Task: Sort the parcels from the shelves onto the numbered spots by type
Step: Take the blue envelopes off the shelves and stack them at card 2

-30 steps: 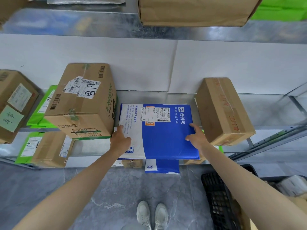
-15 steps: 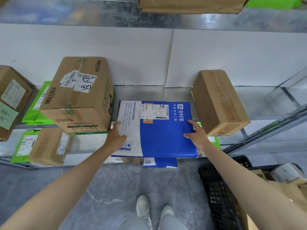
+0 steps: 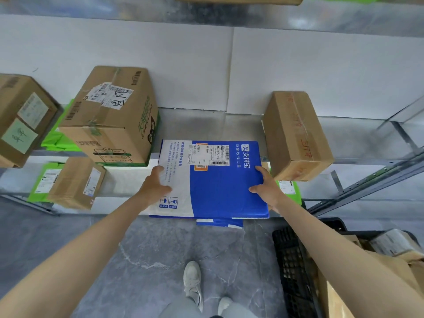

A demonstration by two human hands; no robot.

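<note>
A flat blue-and-white plastic courier parcel [image 3: 213, 180] lies level at the centre, its far edge over the front lip of the galvanised metal shelf [image 3: 206, 125], the rest jutting out above the grey marbled floor [image 3: 149, 253]. Its blue half carries the white 支付宝 logo with 商家收钱工具 beside it; a white barcoded shipping label and an orange sticker sit at its 12 o'clock end, and 2 blue handling icons at its 7 o'clock corner.

The left hand [image 3: 156, 187] grips the white 9 o'clock edge, thumb and 1 finger spread on top, the other fingers hidden. The right hand [image 3: 267, 189] grips the blue 3 o'clock edge the same way, thumb and forefinger splayed on top, the rest curled beneath.

At 10 o'clock stands a large brown cardboard box [image 3: 110, 125] printed 天猫超市 in green, its white label scrawled in black. At 2 o'clock stands a plain brown taped carton [image 3: 296, 136] with blurred red handwriting. A black plastic crate [image 3: 291, 267] sits at 5 o'clock.
</note>
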